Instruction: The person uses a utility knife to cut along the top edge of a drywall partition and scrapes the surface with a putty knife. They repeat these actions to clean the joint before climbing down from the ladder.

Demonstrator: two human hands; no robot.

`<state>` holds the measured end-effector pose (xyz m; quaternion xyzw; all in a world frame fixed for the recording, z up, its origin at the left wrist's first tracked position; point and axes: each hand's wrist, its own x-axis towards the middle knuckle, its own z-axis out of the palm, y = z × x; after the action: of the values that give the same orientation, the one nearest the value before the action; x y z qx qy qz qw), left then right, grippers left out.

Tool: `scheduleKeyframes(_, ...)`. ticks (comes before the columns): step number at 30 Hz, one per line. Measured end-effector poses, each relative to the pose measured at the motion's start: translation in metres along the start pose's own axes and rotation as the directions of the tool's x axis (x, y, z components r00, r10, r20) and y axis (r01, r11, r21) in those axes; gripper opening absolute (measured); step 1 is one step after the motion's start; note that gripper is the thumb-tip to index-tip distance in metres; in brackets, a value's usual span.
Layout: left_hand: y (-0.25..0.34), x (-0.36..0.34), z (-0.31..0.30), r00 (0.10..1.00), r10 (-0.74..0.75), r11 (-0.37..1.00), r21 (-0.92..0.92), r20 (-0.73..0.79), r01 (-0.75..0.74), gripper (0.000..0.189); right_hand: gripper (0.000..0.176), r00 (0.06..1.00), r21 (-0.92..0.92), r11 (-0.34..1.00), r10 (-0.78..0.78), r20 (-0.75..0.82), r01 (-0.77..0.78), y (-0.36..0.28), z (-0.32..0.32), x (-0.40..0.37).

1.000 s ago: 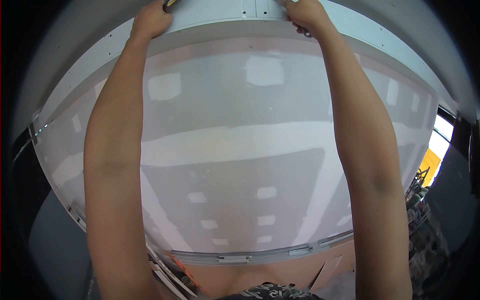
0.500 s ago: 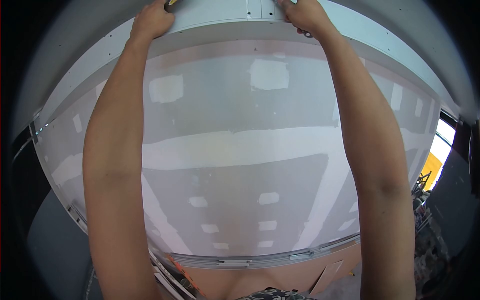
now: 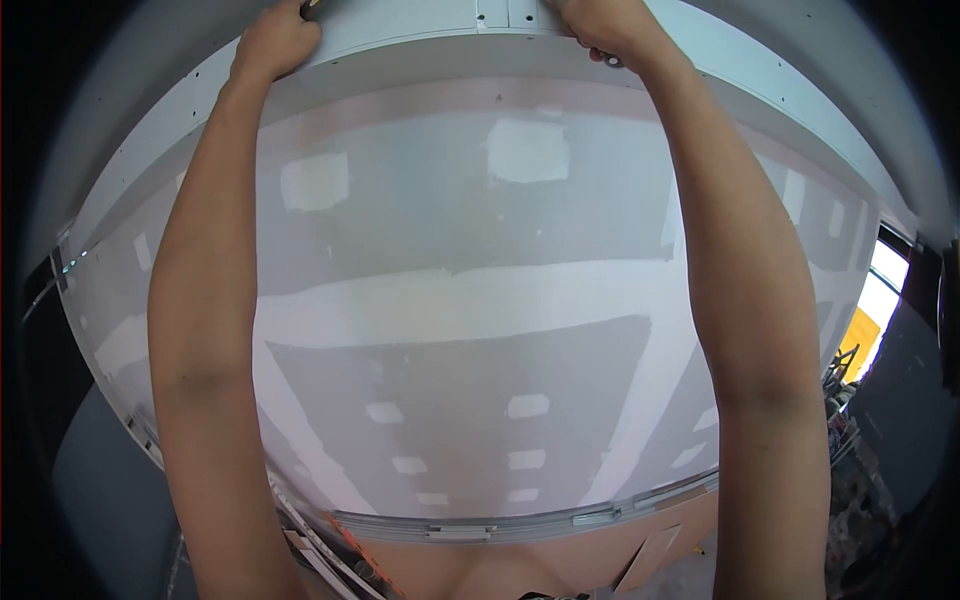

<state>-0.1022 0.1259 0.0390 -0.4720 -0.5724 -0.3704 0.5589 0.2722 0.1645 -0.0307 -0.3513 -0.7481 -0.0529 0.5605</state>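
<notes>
Both my arms reach up to a white boxed-out panel (image 3: 410, 22) at the top of the view. My left hand (image 3: 278, 42) is closed at the panel's left part, around a black and yellow object (image 3: 311, 9) that is mostly cut off by the frame's top edge. To the right, my right hand (image 3: 608, 28) is closed against the panel, near a vertical joint with dark screw heads. A tool's rounded grey end with a hole (image 3: 612, 61) sticks out below its fingers; the rest of that tool is hidden.
Below the panel spreads a grey plasterboard wall (image 3: 400, 220) with pale filler patches and bands. Metal profiles (image 3: 460, 530) lie along its foot, by a brown board (image 3: 520, 570). Stacked strips (image 3: 320, 550) stand at lower left. A bright opening (image 3: 880, 290) and clutter are at right.
My left hand has shifted left along the panel, away from the right hand. My right hand stays near the joint, still closed. The view has moved slightly.
</notes>
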Motion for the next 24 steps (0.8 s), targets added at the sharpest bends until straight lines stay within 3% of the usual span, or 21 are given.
scheduleKeyframes(2, 0.004, 0.0, -0.005, 1.0, 0.006, 1.0, -0.01, -0.026, -0.006, 0.056, 0.042, 0.999, 0.005, 0.999, -0.044, -0.012, 0.044, 0.004, 0.003, 0.002)
scheduleKeyframes(5, 0.009, -0.002, -0.01, 0.996, -0.017, 1.0, -0.002, 0.09, 0.017, 0.051, 0.043, 0.998, -0.007, 0.998, -0.066, -0.003, 0.066, 0.008, 0.003, 0.002)
scheduleKeyframes(7, 0.005, -0.002, -0.007, 0.999, 0.033, 0.999, -0.015, 0.007, -0.033, 0.046, 0.043, 0.999, -0.023, 0.999, -0.049, 0.02, 0.049, 0.002, 0.001, -0.001)
scheduleKeyframes(10, 0.004, -0.001, -0.007, 0.999, 0.045, 0.998, -0.049, 0.006, -0.044, 0.046, 0.043, 0.998, -0.018, 0.998, -0.063, -0.029, 0.062, 0.004, 0.005, 0.001)
scheduleKeyframes(12, 0.005, 0.0, -0.008, 0.999, 0.04, 0.998, -0.047, 0.018, -0.039, 0.045, 0.043, 0.95, 0.018, 0.961, -0.269, -0.158, 0.276, 0.016, 0.017, 0.01)
scheduleKeyframes(13, 0.005, 0.0, -0.008, 0.999, 0.029, 0.999, -0.045, 0.032, -0.027, 0.045, 0.043, 0.949, 0.017, 0.961, -0.271, -0.162, 0.277, 0.017, 0.015, 0.01)
scheduleKeyframes(15, 0.003, -0.002, -0.001, 0.998, 0.05, 0.998, -0.044, -0.029, -0.052, 0.044, 0.043, 0.993, 0.045, 0.993, -0.105, -0.057, 0.108, 0.006, 0.006, -0.007)
scheduleKeyframes(17, 0.006, -0.002, -0.005, 0.993, 0.073, 0.996, -0.045, -0.089, -0.077, 0.044, 0.042, 0.982, 0.049, 0.984, -0.169, -0.085, 0.173, 0.015, 0.009, -0.017)
scheduleKeyframes(19, 0.016, -0.007, -0.015, 1.0, 0.0, 0.998, -0.058, 0.016, 0.001, 0.042, 0.042, 0.967, 0.049, 0.971, -0.228, -0.111, 0.235, 0.021, 0.005, -0.017)
scheduleKeyframes(21, 0.022, -0.008, -0.022, 0.999, -0.004, 0.999, -0.04, 0.05, 0.006, 0.042, 0.041, 0.984, 0.016, 0.984, -0.176, 0.008, 0.176, 0.017, -0.006, -0.013)
scheduleKeyframes(24, 0.027, -0.01, -0.027, 0.998, -0.005, 1.0, -0.026, 0.07, 0.007, 0.04, 0.04, 0.995, -0.031, 0.996, -0.083, 0.058, 0.085, 0.009, -0.026, -0.014)
